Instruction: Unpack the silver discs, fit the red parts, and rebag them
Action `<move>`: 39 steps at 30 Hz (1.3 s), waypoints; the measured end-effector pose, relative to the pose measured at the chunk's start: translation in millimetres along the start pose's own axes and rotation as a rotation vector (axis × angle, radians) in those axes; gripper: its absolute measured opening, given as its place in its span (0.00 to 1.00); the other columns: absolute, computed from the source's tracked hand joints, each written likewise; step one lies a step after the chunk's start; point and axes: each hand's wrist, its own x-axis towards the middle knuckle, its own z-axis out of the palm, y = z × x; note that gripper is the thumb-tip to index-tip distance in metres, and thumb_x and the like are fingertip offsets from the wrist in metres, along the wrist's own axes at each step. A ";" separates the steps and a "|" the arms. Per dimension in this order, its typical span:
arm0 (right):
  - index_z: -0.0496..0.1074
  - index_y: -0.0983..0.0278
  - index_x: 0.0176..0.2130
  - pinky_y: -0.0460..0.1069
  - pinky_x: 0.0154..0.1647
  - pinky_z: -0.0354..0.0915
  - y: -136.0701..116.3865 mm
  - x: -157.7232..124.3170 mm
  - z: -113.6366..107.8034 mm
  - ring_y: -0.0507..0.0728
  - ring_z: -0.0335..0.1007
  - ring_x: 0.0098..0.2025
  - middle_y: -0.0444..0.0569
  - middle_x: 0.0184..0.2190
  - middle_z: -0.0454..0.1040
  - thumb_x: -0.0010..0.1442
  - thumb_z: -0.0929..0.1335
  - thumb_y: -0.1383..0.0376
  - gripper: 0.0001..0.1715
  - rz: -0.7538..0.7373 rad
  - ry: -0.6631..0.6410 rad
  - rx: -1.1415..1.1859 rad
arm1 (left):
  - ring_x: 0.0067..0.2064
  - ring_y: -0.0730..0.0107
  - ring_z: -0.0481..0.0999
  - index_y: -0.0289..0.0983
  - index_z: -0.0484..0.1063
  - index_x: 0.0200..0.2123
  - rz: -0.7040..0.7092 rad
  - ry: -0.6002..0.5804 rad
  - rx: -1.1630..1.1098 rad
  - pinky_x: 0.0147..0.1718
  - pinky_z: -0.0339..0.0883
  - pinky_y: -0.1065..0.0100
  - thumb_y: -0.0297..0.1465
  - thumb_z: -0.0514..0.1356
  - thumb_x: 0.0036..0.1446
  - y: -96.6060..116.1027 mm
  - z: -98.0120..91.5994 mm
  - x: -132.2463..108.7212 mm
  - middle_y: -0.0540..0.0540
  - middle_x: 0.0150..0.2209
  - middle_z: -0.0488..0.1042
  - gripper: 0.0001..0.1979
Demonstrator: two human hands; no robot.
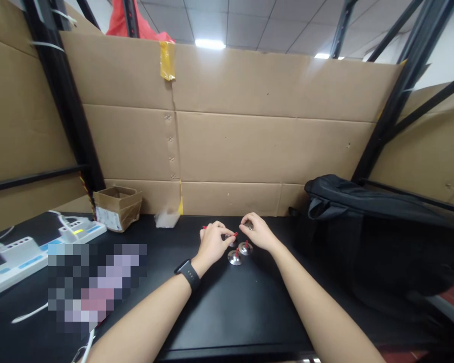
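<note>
Both hands meet at the far middle of a black table point(227, 312). My left hand point(212, 243), with a black watch on its wrist, is closed in a pinch on a small red-tipped piece. My right hand point(258, 231) is closed on a small silvery piece held against the left one. Just below the hands, two small silver domed metal parts point(234, 258) point(245, 247) with red stems rest on the table, side by side.
A black bag point(366, 217) lies at the right. A small open cardboard box point(117, 206) and a clear plastic bag point(167, 218) stand at the back left. White power strips point(26, 257) with cables lie at the left. Cardboard walls point(268, 146) enclose the bench.
</note>
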 end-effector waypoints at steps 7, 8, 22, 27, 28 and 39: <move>0.76 0.63 0.38 0.51 0.45 0.65 44.0 -4.9 -7.2 0.57 0.72 0.40 0.50 0.38 0.77 0.54 0.71 0.69 0.08 0.216 -0.094 -0.111 | 0.48 0.56 0.72 0.48 0.81 0.31 0.007 -0.170 0.037 0.47 0.55 0.55 0.38 0.63 0.56 6.7 12.8 -4.4 0.51 0.40 0.81 0.06; 0.76 0.62 0.39 0.51 0.45 0.65 45.9 -6.0 -6.9 0.57 0.73 0.41 0.50 0.39 0.78 0.54 0.72 0.68 0.10 0.205 -0.118 -0.096 | 0.49 0.55 0.72 0.48 0.81 0.32 0.016 -0.169 0.054 0.47 0.55 0.55 0.39 0.63 0.57 5.2 9.6 -2.9 0.50 0.41 0.80 0.07; 0.77 0.57 0.42 0.51 0.46 0.67 44.1 -5.1 3.2 0.58 0.75 0.42 0.47 0.40 0.81 0.53 0.73 0.66 0.15 0.216 -0.076 -0.107 | 0.46 0.57 0.69 0.46 0.80 0.35 0.159 -0.202 0.422 0.41 0.57 0.61 0.29 0.65 0.51 -51.6 -46.2 18.0 0.46 0.40 0.76 0.08; 0.77 0.57 0.42 0.51 0.46 0.67 43.3 -3.4 1.9 0.58 0.75 0.41 0.47 0.39 0.81 0.51 0.73 0.68 0.15 0.202 -0.031 -0.087 | 0.47 0.56 0.67 0.44 0.80 0.35 0.198 -0.144 0.518 0.41 0.55 0.60 0.30 0.64 0.55 -47.5 -35.8 16.6 0.44 0.40 0.75 0.05; 0.77 0.57 0.42 0.52 0.47 0.67 42.8 -3.0 1.6 0.57 0.75 0.41 0.47 0.39 0.81 0.52 0.73 0.68 0.16 0.196 -0.018 -0.081 | 0.47 0.56 0.67 0.44 0.80 0.34 0.198 -0.140 0.530 0.41 0.55 0.59 0.30 0.64 0.55 -46.7 -33.9 16.7 0.44 0.40 0.75 0.04; 0.74 0.61 0.46 0.51 0.40 0.69 15.3 -0.9 4.0 0.56 0.75 0.39 0.49 0.42 0.79 0.52 0.73 0.64 0.19 0.150 0.063 0.246 | 0.48 0.58 0.71 0.42 0.75 0.35 0.113 0.034 0.303 0.47 0.55 0.57 0.32 0.56 0.63 -29.2 -33.9 16.7 0.45 0.39 0.79 0.08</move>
